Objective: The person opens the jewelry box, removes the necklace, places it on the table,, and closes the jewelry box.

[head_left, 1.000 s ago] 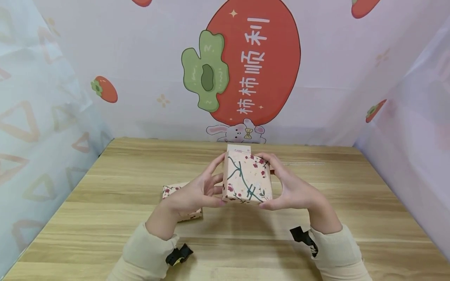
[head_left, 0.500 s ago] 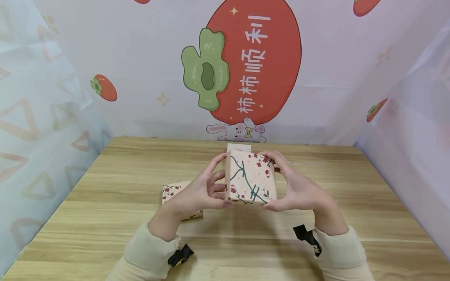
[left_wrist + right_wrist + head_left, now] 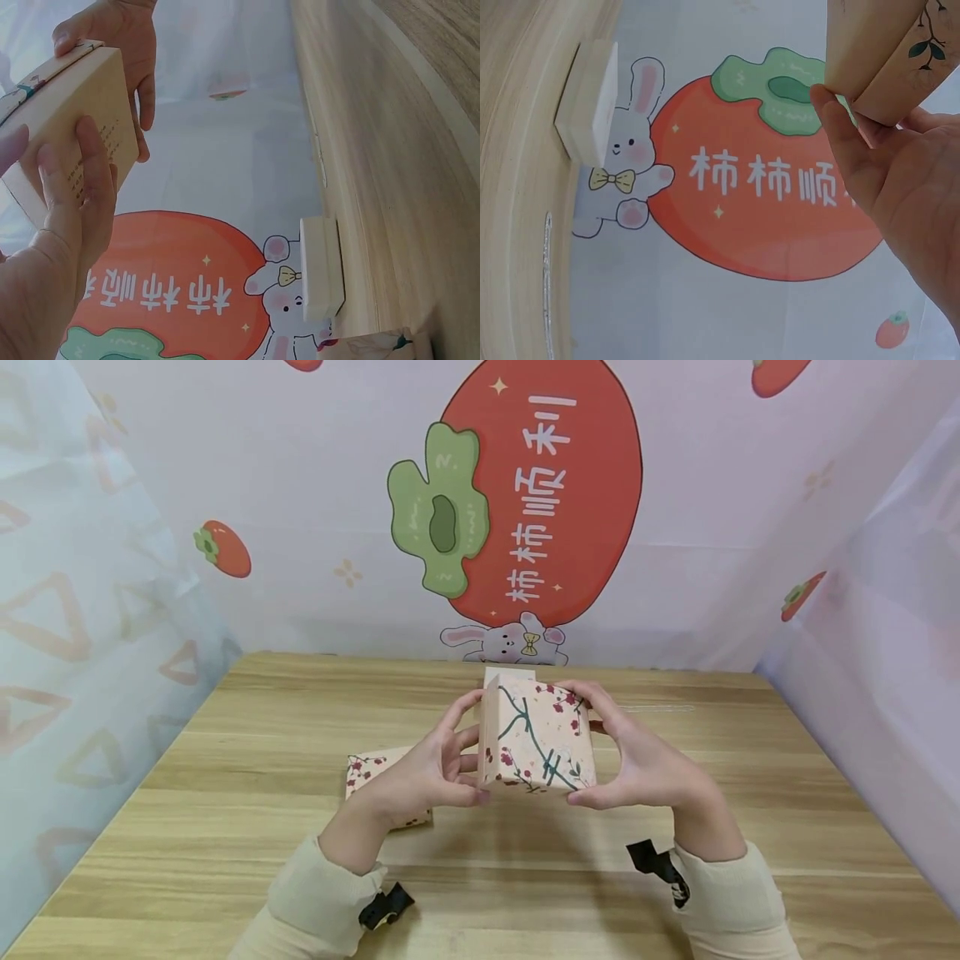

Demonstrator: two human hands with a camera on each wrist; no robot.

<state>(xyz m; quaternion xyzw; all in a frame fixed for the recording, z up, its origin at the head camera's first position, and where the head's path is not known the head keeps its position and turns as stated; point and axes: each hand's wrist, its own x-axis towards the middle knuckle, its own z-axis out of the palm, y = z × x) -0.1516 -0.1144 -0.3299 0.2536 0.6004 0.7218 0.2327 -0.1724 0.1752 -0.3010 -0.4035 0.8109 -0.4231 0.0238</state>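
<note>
A small gift box (image 3: 543, 739), cream with red blossoms and dark green branches, is held up over the table between both hands. My left hand (image 3: 431, 768) grips its left side, thumb at the near edge. From the right, my right hand (image 3: 630, 756) pinches it between the thumb at the near corner and fingers at the far edge. Plain cream sides and a printed underside of the gift box (image 3: 97, 142) show in the left wrist view, the left fingers pressed against that underside. In the right wrist view a seam separates a plain part from a floral part.
Another blossom-patterned box-like piece (image 3: 367, 768) lies on the wooden table (image 3: 247, 827), partly hidden behind the left hand. A small white box (image 3: 589, 105) stands at the back, against the bunny-printed backdrop. A thin silvery chain (image 3: 656, 708) lies to its right.
The gift box has shifted slightly right and turned a little, with more of its left side showing. Both hands have moved right with it, keeping their grip.
</note>
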